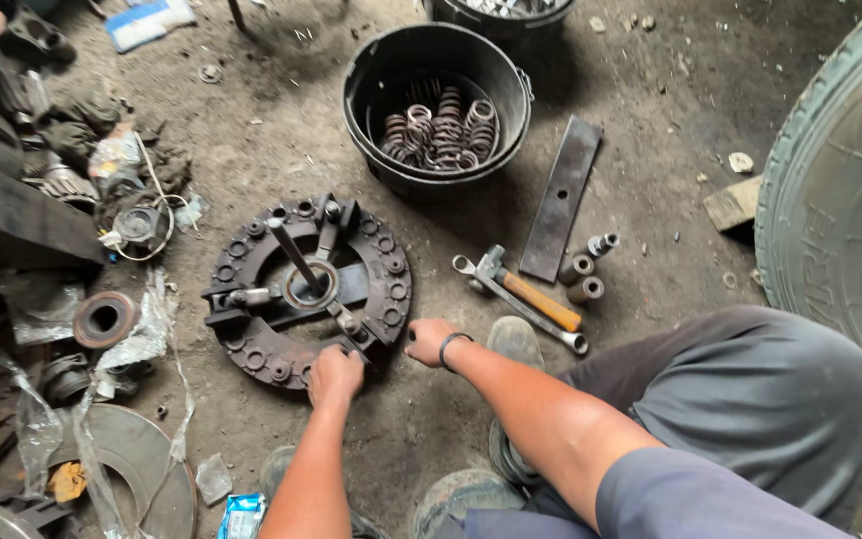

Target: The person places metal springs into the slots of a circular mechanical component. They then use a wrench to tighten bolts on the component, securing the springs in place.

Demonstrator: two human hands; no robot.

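**Two hands at the rim of a round metal plate on a workshop floor**

A round, dark metal plate with a ring of bolts around its edge is seen lying flat on the dirt floor, left of centre in the frame. A bar tool is stood in its central hole, leaning toward the upper left. The left hand is placed on the lower rim of the plate, fingers curled down over the edge; whether anything small is gripped under them cannot be told. The right hand is set just beside the plate's lower right edge, closed into a loose fist, with a dark band worn at the wrist; what, if anything, is held inside it is hidden.

To the right of the plate, a hammer with an orange handle and a spanner are laid side by side, touching or nearly so. Beyond them a flat steel strip is laid at a slant, and three short metal sleeves are stood near its lower end. In the upper centre a black bucket is seen, with rusty coil springs piled inside. A large tyre fills the right edge of the frame. Along the left side, greasy parts, a small metal ring, torn plastic wrap and a flat steel disc are scattered. The person's bent knee, in grey cloth, is seen at the lower right.
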